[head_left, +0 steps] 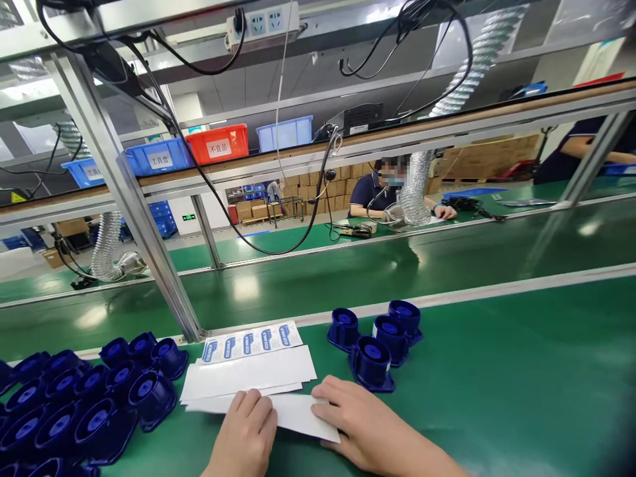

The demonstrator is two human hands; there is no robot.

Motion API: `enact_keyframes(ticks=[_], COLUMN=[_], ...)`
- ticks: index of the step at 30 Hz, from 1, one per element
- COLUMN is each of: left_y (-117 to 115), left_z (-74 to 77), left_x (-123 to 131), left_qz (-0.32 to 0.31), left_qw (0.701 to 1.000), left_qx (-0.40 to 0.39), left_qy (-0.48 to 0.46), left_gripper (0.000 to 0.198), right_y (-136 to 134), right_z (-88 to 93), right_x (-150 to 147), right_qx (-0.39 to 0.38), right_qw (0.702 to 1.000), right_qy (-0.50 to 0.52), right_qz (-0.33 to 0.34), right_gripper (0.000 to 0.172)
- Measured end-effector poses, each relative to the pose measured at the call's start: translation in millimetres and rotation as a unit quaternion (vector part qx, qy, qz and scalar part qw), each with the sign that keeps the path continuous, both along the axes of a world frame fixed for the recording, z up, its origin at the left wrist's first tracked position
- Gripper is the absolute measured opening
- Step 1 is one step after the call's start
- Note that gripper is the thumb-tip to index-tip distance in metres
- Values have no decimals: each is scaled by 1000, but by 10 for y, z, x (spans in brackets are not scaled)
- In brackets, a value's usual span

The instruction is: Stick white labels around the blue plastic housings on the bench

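A white paper strip [299, 414] is held low over the green bench by both hands. My left hand [244, 434] has its fingers curled over the strip's left part, the thumb hidden. My right hand [358, 424] pinches the right end, fingers on top. Just beyond lie more blank white sheets [248, 372], overlapping, and a label sheet [251, 343] printed with blue labels. Several dark blue round plastic housings [371, 361] stand beyond my right hand. A larger group of the same blue housings [102, 424] fills the bench to the left.
A metal post [134, 199] rises from the bench behind the sheets. Blue bins [159, 156] and a red bin [218, 144] sit on the shelf above, with a black cable [258, 250] hanging below. Across the conveyor [298, 281] a person [370, 195] sits beside a silver duct [417, 192].
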State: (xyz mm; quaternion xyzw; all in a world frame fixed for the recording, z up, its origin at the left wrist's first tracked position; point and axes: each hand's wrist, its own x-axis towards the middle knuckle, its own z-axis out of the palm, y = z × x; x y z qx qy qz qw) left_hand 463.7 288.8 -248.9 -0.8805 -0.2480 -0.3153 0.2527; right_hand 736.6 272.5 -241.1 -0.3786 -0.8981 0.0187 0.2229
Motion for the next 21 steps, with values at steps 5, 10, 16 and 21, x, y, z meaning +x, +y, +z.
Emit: enact_keyframes(ticks=[5, 10, 16, 21], left_y=[-42, -54, -30, -29], left_z=[-231, -218, -223, -124], left_x=[17, 26, 82, 143], left_qz=[47, 52, 9, -4], left_qw=[991, 980, 969, 942], left_qx=[-108, -169, -232, -335], left_qy=[68, 94, 80, 34], left_gripper=[23, 24, 20, 24], right_y=[-147, -128, -105, -97], right_z=[70, -2, -5, 30], right_x=[-92, -174, -262, -365], right_qx=[-72, -82, -128, -176], right_qw=[995, 993, 986, 971], right_qy=[-69, -89, -80, -91], right_qz=[-12, -17, -72, -131], right_gripper=[21, 22, 28, 29])
